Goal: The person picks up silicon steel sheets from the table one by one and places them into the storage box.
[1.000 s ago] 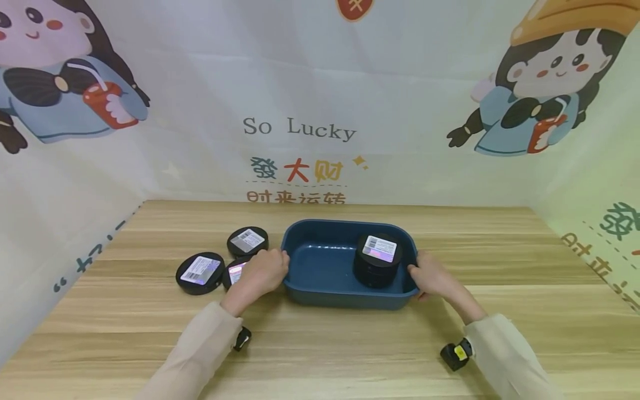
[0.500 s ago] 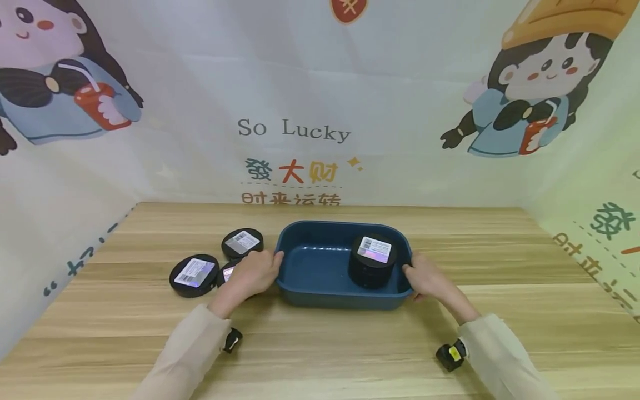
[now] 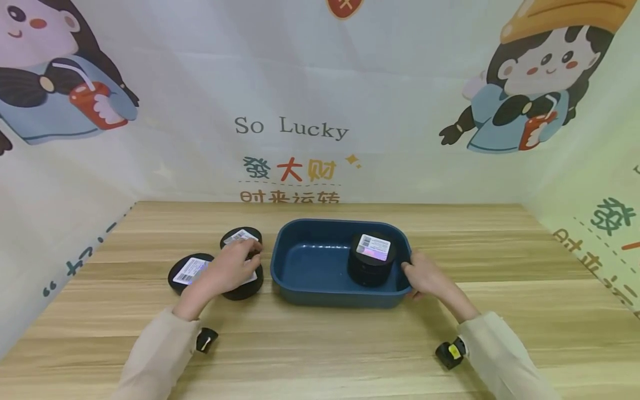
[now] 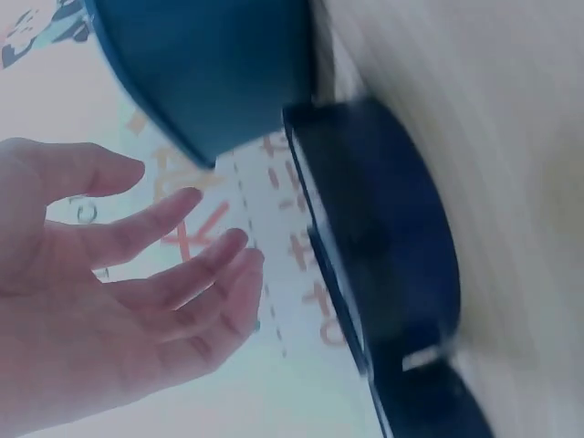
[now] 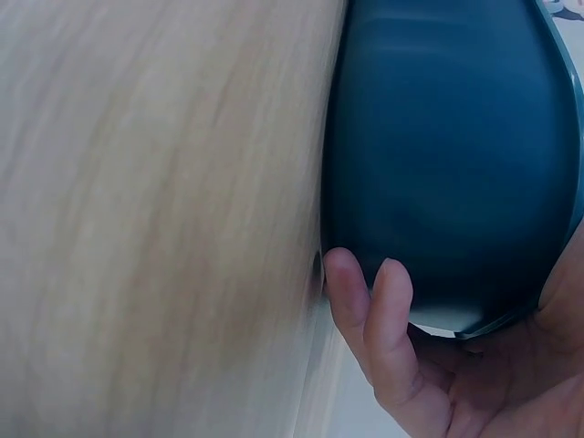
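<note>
A dark blue rectangular bin (image 3: 320, 299) rests on the wooden table, with stacked round black tins (image 3: 372, 266) at its right end. My right hand (image 3: 427, 275) grips the bin's right end, its thumb over the rim; in the right wrist view two fingertips (image 5: 392, 292) touch the outer wall. My left hand (image 3: 227, 269) is above three labelled black tins left of the bin: a front one (image 3: 247, 291), a left one (image 3: 187, 272) and a back one (image 3: 242, 233). The left wrist view shows its fingers (image 4: 164, 224) loosely bent, apart from the tin (image 4: 392, 228).
A printed cloth (image 3: 400, 111) with cartoon figures and lettering hangs behind the table and along its sides. The wooden tabletop (image 3: 320, 350) extends in front of the bin and to both sides.
My left hand has let go of the bin's left end and moved left over the loose tins. The right hand keeps its hold on the bin.
</note>
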Demonstrator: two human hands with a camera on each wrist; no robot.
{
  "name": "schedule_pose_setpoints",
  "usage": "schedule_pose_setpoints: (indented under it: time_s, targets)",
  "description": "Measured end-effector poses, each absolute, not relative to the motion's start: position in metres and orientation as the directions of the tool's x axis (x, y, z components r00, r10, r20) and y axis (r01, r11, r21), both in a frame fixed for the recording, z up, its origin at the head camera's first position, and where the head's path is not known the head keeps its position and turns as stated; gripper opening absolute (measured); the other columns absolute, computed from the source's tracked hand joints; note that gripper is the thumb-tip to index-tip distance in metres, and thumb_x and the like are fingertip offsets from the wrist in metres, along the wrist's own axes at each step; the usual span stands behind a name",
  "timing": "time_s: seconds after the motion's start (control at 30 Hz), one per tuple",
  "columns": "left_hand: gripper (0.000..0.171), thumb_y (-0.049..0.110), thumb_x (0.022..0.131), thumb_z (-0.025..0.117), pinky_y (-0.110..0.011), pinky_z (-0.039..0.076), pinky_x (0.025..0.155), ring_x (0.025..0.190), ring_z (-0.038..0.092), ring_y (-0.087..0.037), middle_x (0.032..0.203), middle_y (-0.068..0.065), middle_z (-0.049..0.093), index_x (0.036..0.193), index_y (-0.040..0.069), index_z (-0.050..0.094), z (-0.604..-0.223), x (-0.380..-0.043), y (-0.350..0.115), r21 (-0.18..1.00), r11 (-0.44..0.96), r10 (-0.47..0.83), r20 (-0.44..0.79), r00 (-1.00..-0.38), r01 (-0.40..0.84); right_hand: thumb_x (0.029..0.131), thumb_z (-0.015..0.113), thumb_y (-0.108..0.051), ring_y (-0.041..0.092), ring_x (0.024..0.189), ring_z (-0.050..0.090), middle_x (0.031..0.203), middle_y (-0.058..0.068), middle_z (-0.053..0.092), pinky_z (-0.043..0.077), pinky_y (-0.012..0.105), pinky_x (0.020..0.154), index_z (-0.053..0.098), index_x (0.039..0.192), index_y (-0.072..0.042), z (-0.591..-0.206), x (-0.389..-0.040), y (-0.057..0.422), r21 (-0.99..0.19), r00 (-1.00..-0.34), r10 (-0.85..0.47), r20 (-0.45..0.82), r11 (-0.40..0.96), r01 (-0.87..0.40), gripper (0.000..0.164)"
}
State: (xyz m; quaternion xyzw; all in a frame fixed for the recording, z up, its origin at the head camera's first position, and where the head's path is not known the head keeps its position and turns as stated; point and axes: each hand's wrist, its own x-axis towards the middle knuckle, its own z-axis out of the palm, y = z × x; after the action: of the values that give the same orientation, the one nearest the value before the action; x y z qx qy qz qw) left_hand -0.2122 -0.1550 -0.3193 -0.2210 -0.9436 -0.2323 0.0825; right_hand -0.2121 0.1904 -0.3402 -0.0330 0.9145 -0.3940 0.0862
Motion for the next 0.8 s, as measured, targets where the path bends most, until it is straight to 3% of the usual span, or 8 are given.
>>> schedule_pose_setpoints:
  time_s: [0.3,0.47,0.8]
  targets:
    - [0.038,0.004,0.081,0.057,-0.052,0.038,0.083,0.097,0.048,-0.043,0.11,-0.035,0.047,0.112,-0.014,0.046,-0.313,-0.206,-0.198,0.42,0.831,0.297,0.22,-0.929,0.364,0.086,0.031,-0.003,0.021,0.045,0.057,0.075,0.024,0.05,0.048,0.031,0.042,0.039,0.099,0.016,-0.341,-0.212,0.191,-0.73,-0.983,-0.131,-0.128,0.684,0.004,0.024]
    - [0.05,0.005,0.078,0.06,-0.058,0.033,0.085,0.105,0.037,-0.053,0.113,-0.041,0.04,0.116,-0.017,0.038,-0.319,-0.202,-0.222,0.424,0.86,0.238,0.161,-0.958,0.285,0.086,0.031,-0.003,0.021,0.045,0.057,0.073,0.023,0.051,0.048,0.031,0.042,0.039,0.1,0.016,-0.34,-0.212,0.191,-0.733,-0.982,-0.137,-0.129,0.68,0.001,0.025]
    - [0.109,0.036,0.061,0.079,-0.061,0.031,0.085,0.103,0.034,-0.059,0.112,-0.05,0.03,0.126,-0.022,0.014,-0.333,-0.199,-0.248,0.367,0.919,0.173,-0.05,-0.984,0.143,0.086,0.032,-0.003,0.021,0.045,0.058,0.071,0.022,0.052,0.048,0.03,0.042,0.039,0.099,0.015,-0.34,-0.212,0.191,-0.736,-0.982,-0.139,-0.129,0.677,0.001,0.023]
